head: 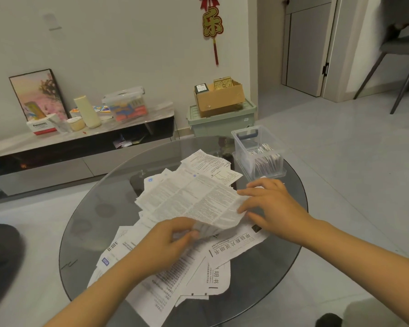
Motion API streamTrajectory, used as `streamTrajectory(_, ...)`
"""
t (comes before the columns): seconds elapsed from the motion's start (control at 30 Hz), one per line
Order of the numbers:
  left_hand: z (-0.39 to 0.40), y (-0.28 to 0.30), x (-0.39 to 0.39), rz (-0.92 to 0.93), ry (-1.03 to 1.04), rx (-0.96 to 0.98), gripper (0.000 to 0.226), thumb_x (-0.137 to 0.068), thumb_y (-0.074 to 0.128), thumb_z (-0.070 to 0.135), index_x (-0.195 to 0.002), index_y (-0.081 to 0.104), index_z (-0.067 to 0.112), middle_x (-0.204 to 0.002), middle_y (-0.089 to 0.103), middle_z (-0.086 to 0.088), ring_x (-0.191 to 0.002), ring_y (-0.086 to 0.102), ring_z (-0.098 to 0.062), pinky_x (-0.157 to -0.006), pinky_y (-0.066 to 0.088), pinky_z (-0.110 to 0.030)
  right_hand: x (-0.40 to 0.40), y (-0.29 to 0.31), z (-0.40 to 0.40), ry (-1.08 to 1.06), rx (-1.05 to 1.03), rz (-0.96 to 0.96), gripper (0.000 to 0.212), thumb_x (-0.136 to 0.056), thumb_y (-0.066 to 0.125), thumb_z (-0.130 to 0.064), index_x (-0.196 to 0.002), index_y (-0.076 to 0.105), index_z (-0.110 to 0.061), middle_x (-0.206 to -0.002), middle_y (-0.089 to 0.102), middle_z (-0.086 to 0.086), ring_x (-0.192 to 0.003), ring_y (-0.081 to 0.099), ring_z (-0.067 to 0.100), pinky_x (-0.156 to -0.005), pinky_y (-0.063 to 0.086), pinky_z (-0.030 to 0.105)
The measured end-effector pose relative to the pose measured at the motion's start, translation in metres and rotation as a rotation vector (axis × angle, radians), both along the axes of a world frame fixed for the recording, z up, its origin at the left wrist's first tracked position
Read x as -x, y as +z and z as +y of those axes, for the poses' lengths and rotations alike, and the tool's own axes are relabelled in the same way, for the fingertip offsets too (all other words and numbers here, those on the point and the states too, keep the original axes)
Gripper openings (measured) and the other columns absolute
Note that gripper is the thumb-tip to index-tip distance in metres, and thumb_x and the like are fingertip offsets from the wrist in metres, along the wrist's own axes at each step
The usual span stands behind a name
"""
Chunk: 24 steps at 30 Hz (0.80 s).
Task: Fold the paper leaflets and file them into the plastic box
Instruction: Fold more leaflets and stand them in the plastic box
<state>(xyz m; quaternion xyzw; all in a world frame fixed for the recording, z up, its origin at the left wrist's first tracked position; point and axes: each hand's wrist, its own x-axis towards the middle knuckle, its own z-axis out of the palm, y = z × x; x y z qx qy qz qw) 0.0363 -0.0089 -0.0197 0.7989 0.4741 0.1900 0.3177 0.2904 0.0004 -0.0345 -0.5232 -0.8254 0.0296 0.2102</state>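
Observation:
A heap of printed paper leaflets [175, 263] covers the middle of a round glass table [87, 223]. On top lies one large creased leaflet [189, 199], partly unfolded. My left hand [165, 244] pinches its near edge between thumb and fingers. My right hand [272, 204] holds the same leaflet's right edge, its fingers spread along it. A clear plastic box [244, 147] stands at the table's far right and holds several folded leaflets [267, 159] standing upright.
A low TV bench [57, 147] along the wall carries a framed picture, boxes and containers. A green storage bin [222, 123] with a cardboard box on it stands behind the table. A grey chair [401, 50] is at the far right. A dark object [0, 251] lies at the left.

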Motion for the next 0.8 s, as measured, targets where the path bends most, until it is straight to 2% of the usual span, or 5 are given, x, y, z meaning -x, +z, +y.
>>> streamTrajectory(0.13,-0.006,0.004,0.018,-0.101,0.061,0.080,0.022,-0.078,0.060,0.051,-0.093,0.069,0.037,-0.098,0.070,0.013,-0.093,0.065,-0.003,-0.087,0.048,-0.025,0.006,0.003,-0.001,0.052,-0.021,0.078,0.018,-0.090,0.057,-0.037,-0.097,0.070,-0.027,-0.113,0.059,-0.014,-0.118,0.035,0.002,-0.093,0.009,0.013)
streamTrajectory(0.3,-0.011,0.006,0.030,-0.181,0.191,0.145,0.012,-0.090,0.059,0.024,-0.094,0.069,0.031,-0.093,0.073,0.016,-0.089,0.068,-0.003,-0.084,0.049,-0.022,0.025,0.016,-0.005,0.101,-0.066,0.218,0.017,-0.085,0.060,-0.044,-0.089,0.066,-0.027,-0.094,0.062,-0.018,-0.100,0.049,0.006,-0.092,0.021,0.014)
streamTrajectory(0.4,-0.007,0.008,0.037,-0.339,0.293,0.215,0.019,-0.094,0.052,0.017,-0.104,0.068,0.021,-0.101,0.073,0.008,-0.094,0.069,-0.011,-0.088,0.051,-0.031,0.034,0.023,-0.005,-0.012,0.049,0.498,0.031,-0.079,0.070,-0.042,-0.106,0.057,-0.035,-0.104,0.054,-0.027,-0.099,0.051,-0.002,-0.086,0.037,0.013)
streamTrajectory(0.57,-0.003,0.008,0.038,-0.452,0.406,0.156,0.021,-0.097,0.046,0.024,-0.108,0.064,0.025,-0.099,0.073,0.011,-0.090,0.070,-0.011,-0.071,0.054,-0.026,0.041,0.026,-0.003,-0.136,0.455,0.778,0.056,-0.079,0.062,-0.052,-0.128,0.042,-0.035,-0.109,0.062,-0.007,-0.098,0.060,0.005,-0.073,0.043,0.017)
streamTrajectory(0.8,0.001,0.011,0.037,-0.554,0.467,-0.035,0.030,-0.084,0.047,0.042,-0.108,0.062,0.031,-0.099,0.071,0.016,-0.091,0.068,-0.005,-0.077,0.053,-0.026,0.042,0.028,0.001,0.054,0.549,0.659,0.039,-0.067,0.072,-0.050,-0.103,0.056,-0.051,-0.101,0.060,-0.039,-0.100,0.051,-0.020,-0.082,0.037,0.007)
